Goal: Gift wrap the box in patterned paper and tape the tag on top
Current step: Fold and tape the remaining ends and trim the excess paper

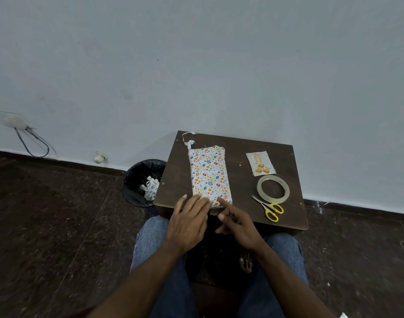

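Here the wrapped box [209, 175] is lying flat at the centre of the small dark wooden table [240, 203], its near end reaching the table's lower edge, where both hands are working. The left hand [189, 220] is resting with straight, spread fingers on the near end of the paper, holding nothing; the right hand [236, 222] is pressing its extended forefinger on the same end while the other fingers are curling loosely, and whether they are pinching a bit of tape cannot be told. The box is looking light and stiff under thin, slippery paper that is likely to crease or tear, so it is best steadied by flat pressure on top or held along its long sides. The far end is looking unevenly folded. To the right, well apart from the box, the gift tag [260, 163], tape roll [273, 189] and yellow-handled scissors [269, 208] are lying, the scissors near the lower edge. A lined waste bin [141, 182] is standing just beside the table's left edge, leaving little open room there.
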The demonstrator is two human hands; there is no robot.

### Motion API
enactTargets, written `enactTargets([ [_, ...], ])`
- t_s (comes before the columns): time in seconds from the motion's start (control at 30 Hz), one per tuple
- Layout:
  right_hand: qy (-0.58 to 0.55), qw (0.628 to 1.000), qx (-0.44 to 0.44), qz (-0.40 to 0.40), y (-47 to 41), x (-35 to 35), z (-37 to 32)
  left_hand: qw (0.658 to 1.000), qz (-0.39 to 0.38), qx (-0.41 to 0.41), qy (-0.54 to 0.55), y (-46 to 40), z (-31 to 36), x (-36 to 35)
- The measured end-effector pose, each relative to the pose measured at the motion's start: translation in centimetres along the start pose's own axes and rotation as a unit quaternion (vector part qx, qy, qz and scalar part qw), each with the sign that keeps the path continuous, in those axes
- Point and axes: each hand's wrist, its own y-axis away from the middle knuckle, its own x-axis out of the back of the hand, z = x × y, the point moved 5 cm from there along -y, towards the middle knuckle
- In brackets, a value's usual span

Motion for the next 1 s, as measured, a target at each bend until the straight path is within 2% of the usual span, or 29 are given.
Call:
enactTargets([
  [0.17,-0.059,0.998,-0.025,0.015,0.3,0.2,-0.6,0.996,-0.077,0.005,-0.037,0.8,0.0,-0.7],
  [0.4,-0.177,0.980,-0.080,0.051,0.5,0.1,-0.8,0.990,-0.114,0.079,-0.027,0.6,0.5,-0.9],
  [0.5,-0.227,0.965,-0.089,0.101,0.7,0.4,-1.2,0.989,-0.118,0.086,-0.020,0.4,0.6,-0.8],
  [0.6,-0.206,0.960,-0.106,0.156,0.8,1.0,-1.5,0.990,-0.114,0.085,-0.020,0.2,0.5,-0.7],
  [1.0,-0.179,0.942,-0.186,0.213,-0.9,0.0,-1.9,0.992,-0.093,0.087,-0.002,0.2,0.5,-1.0],
])
